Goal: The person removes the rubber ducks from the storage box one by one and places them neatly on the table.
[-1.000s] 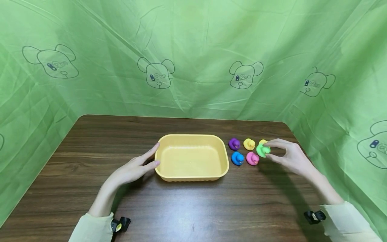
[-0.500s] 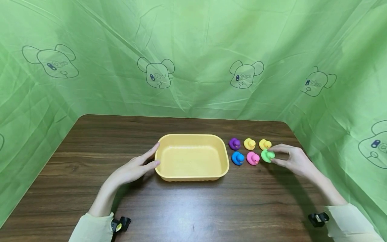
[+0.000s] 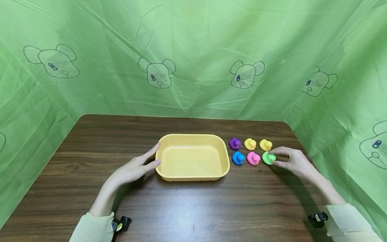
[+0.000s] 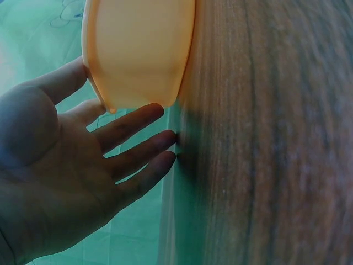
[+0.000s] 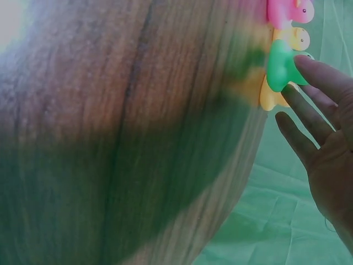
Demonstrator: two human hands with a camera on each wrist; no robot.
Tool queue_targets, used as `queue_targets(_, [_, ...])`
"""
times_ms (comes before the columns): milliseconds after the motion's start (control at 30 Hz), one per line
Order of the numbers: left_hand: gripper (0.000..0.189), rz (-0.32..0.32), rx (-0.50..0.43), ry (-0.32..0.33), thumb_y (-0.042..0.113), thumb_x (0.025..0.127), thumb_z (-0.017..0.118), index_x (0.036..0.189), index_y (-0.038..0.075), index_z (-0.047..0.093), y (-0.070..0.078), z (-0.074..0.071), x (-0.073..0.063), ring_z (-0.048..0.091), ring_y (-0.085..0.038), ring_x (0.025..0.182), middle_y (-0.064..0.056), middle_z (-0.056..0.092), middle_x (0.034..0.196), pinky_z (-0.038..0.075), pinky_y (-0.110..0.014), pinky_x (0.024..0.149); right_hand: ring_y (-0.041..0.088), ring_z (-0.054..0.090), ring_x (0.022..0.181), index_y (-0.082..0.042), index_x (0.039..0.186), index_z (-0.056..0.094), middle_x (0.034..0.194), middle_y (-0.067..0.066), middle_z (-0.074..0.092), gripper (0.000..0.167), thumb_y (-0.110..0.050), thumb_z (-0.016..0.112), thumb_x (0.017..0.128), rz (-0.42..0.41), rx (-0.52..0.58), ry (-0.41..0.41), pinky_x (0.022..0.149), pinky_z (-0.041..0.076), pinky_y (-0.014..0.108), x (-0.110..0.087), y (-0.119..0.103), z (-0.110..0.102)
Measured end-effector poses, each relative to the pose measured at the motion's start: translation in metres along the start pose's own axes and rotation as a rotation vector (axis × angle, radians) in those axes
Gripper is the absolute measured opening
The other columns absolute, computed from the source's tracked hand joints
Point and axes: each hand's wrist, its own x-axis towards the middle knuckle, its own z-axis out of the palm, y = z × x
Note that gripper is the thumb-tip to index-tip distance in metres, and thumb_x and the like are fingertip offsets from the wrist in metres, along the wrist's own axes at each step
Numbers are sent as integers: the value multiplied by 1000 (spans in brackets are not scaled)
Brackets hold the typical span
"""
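My left hand point(image 3: 133, 170) rests its thumb and forefinger against the left rim of a yellow plastic tub point(image 3: 193, 177); the other fingers, seen in the left wrist view, are spread below it, mostly straight. My right hand point(image 3: 294, 163) pinches a green rubber duck point(image 3: 267, 157) between thumb and fingertips, at the right end of the front row of ducks. Left of it in that row sit a pink duck point(image 3: 253, 158) and a blue duck point(image 3: 238, 158). Behind stand a purple duck point(image 3: 235, 144), a yellow duck point(image 3: 250, 144) and a second yellow duck point(image 3: 265, 145).
The dark wooden table point(image 3: 187, 211) has its far edge against a green curtain point(image 3: 193, 97) printed with bear faces, which also hangs along both sides. The tub stands left of the ducks, close to the blue and purple ones.
My right hand has moved the green duck rightward and nearer to me, from in front of the far-right yellow duck to the end of the front row. The left hand has stayed put.
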Motion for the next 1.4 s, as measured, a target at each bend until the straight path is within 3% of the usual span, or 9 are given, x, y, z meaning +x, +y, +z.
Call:
queue_targets(700, [75, -2, 1, -13, 55, 105, 49, 166, 32, 13, 0, 1, 1, 29, -38, 155, -6, 22, 172, 30, -63, 121, -22, 53, 111, -9, 115, 77, 111, 9, 78, 40, -3, 88, 77, -15, 36, 18, 92, 40, -2, -6, 10, 5])
queue_targets(1000, [74, 2, 4, -9, 55, 106, 49, 166, 34, 11, -3, 1, 2, 28, -37, 155, -4, 20, 172, 29, -63, 121, -17, 56, 113, -15, 118, 77, 119, 5, 75, 26, -14, 80, 91, 137, 117, 72, 83, 53, 7, -9, 0, 6])
queue_targets(1233, [75, 68, 7, 35, 49, 106, 52, 167, 26, 14, -4, -1, 1, 22, -35, 158, -3, 18, 173, 25, -62, 123, -16, 55, 113, -12, 116, 78, 117, 6, 75, 24, -11, 78, 91, 62, 59, 165, 92, 38, -1, -1, -7, 12])
queue_targets(1400, [72, 111, 85, 101, 49, 106, 53, 166, 28, 20, 1, -5, -1, 24, -37, 158, -4, 24, 173, 25, -63, 123, -22, 49, 116, -13, 119, 76, 120, 7, 73, 30, -8, 79, 89, 7, 20, 206, 98, 30, -3, 6, -16, 16])
